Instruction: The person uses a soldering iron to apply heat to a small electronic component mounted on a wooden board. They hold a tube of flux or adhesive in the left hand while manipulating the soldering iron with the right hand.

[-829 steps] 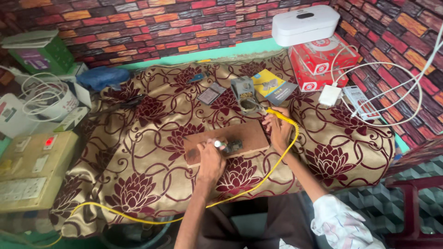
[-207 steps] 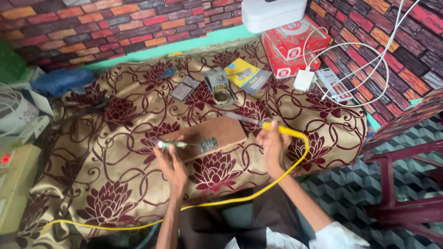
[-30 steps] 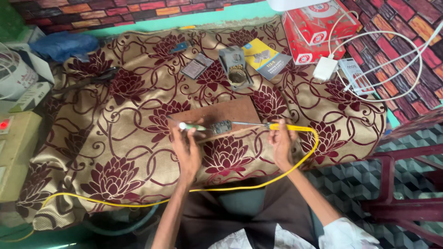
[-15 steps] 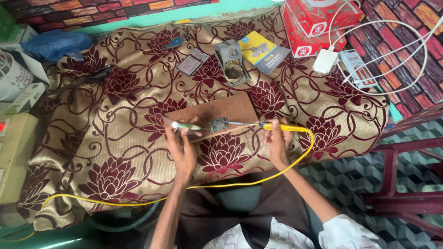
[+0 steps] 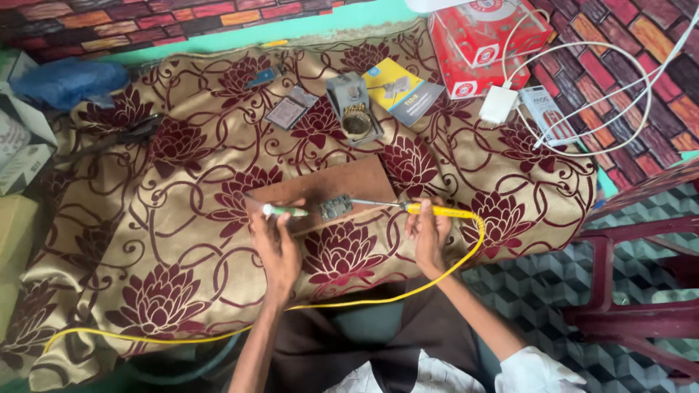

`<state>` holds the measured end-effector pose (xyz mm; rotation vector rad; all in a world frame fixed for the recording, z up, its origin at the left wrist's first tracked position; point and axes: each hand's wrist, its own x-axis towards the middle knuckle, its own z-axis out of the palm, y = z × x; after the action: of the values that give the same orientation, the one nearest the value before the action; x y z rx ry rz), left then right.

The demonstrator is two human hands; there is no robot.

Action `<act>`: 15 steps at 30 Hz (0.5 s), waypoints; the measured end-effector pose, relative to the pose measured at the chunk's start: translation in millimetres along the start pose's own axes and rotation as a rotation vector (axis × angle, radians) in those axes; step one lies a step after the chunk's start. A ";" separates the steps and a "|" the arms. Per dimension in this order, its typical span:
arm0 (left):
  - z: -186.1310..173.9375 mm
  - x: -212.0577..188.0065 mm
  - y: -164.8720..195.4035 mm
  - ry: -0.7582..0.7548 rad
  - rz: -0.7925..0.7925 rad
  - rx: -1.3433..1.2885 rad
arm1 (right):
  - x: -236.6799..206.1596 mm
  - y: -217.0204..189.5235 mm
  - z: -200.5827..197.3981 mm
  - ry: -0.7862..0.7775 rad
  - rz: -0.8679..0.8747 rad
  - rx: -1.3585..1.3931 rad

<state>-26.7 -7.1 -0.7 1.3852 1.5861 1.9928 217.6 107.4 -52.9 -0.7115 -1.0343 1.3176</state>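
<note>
A red cardboard box [image 5: 486, 38], a white charger block [image 5: 498, 104] with looped white cable [image 5: 619, 109], a yellow booklet [image 5: 403, 89] and a blue plastic bag [image 5: 69, 80] are seen on the floral-clothed bench [image 5: 145, 240].

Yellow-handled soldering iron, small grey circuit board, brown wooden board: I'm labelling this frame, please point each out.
Yellow-handled soldering iron [image 5: 437, 211], head view, on its handle.
Small grey circuit board [image 5: 335, 208], head view, its middle.
Brown wooden board [image 5: 328, 182], head view, bare top surface.
</note>
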 end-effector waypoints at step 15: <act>0.6 -0.5 -7.7 0.009 -0.019 0.004 | -3.6 -4.1 2.1 -0.036 -0.032 -0.139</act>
<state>-28.7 -4.2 -7.5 1.3591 1.6020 1.9893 217.6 102.9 -49.1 -0.7739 -1.1705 1.2436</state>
